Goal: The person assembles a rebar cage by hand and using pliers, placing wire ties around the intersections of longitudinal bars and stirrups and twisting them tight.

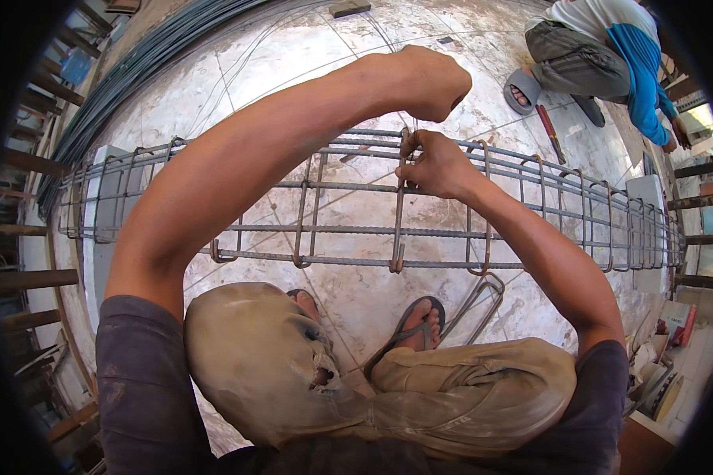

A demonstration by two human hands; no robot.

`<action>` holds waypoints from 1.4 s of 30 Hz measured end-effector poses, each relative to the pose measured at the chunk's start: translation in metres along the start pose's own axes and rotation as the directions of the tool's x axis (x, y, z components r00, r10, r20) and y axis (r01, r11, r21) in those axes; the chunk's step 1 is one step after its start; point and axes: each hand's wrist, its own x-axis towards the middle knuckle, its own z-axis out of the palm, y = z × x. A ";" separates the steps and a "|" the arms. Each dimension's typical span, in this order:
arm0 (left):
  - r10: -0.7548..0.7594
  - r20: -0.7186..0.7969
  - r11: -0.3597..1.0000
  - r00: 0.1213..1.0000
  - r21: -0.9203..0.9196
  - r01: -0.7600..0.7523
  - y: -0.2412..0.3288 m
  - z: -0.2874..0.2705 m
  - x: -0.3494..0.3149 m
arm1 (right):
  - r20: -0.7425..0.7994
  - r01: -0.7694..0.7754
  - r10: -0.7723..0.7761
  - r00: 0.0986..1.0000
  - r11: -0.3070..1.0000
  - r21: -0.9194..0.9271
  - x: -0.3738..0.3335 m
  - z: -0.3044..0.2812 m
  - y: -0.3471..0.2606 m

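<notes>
A long rebar cage [345, 229] stretches across in front of my knees, its ribbed bars ringed by several bent stirrups. My right hand [445, 164] is closed at the cage's far top side, thumb and fingers pinching a stirrup [398, 226] near the middle. Just beyond it, my left hand [440, 83] is raised over the far edge with its fingers curled into a fist. The back of that hand hides whatever it may hold. Below the cage, by my right foot, loose rectangular stirrups [497, 294] lie on the floor.
Grey blocks [112, 170] support the cage at both ends. A bundle of long steel bars [162, 59] lies at far left. A co-worker [582, 63] crouches at far right, beside a red-handled tool [547, 123]. Wooden pieces [36, 281] line the left side.
</notes>
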 end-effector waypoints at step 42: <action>-0.063 0.141 0.094 0.988 -0.985 0.146 -0.022 0.171 -0.074 | 0.167 0.200 -0.228 0.959 0.965 0.170 -0.022 0.004 -0.046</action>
